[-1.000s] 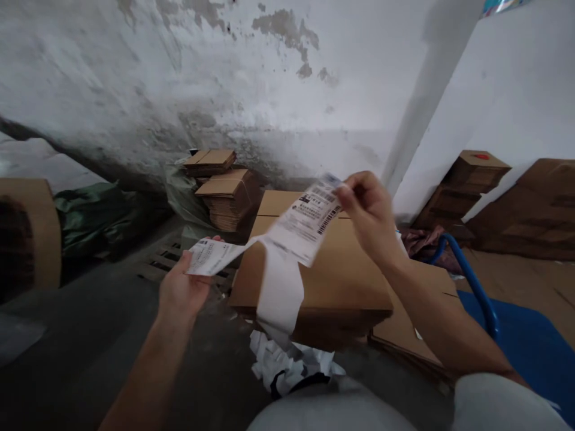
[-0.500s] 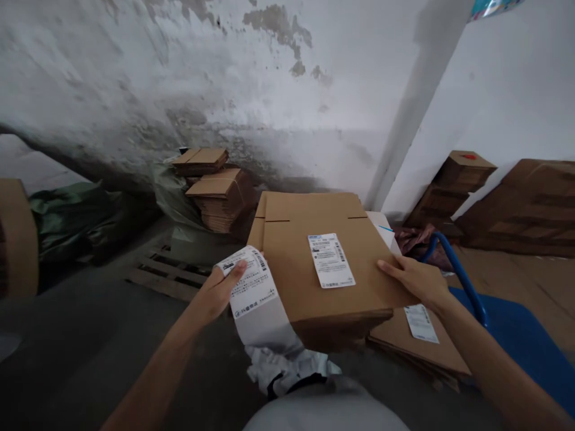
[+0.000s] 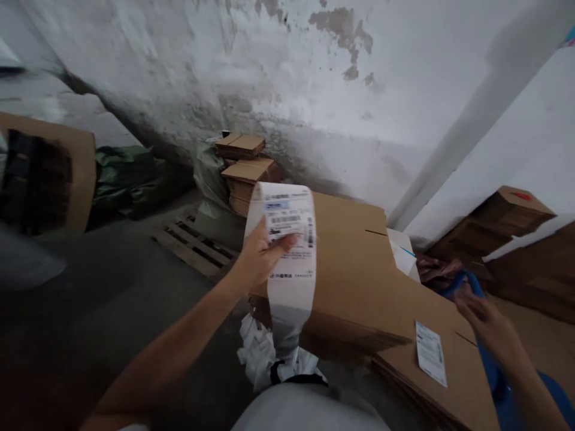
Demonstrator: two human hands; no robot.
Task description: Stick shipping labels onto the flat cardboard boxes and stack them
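My left hand (image 3: 258, 260) grips a long white strip of printed shipping labels (image 3: 290, 239), held upright in front of a stack of flat cardboard boxes (image 3: 354, 263). The strip's blank backing hangs down to a crumpled heap of white paper (image 3: 260, 359) by my knee. My right hand (image 3: 485, 317) is blurred, fingers apart and holding nothing. It hovers over the right edge of a lower flat box (image 3: 453, 371), which carries a stuck-on label (image 3: 430, 353).
A blue trolley handle (image 3: 467, 281) curves up beside my right hand. A wooden pallet (image 3: 193, 245) lies on the floor at left. Bundled cardboard (image 3: 247, 173) stands by the peeling wall, brown boxes (image 3: 507, 215) at right, a green bag (image 3: 126, 179) at left.
My right hand stuck a label on the top box, then drew back to the right. The labelled box is gone from the stack's top. My left hand raised the strip.
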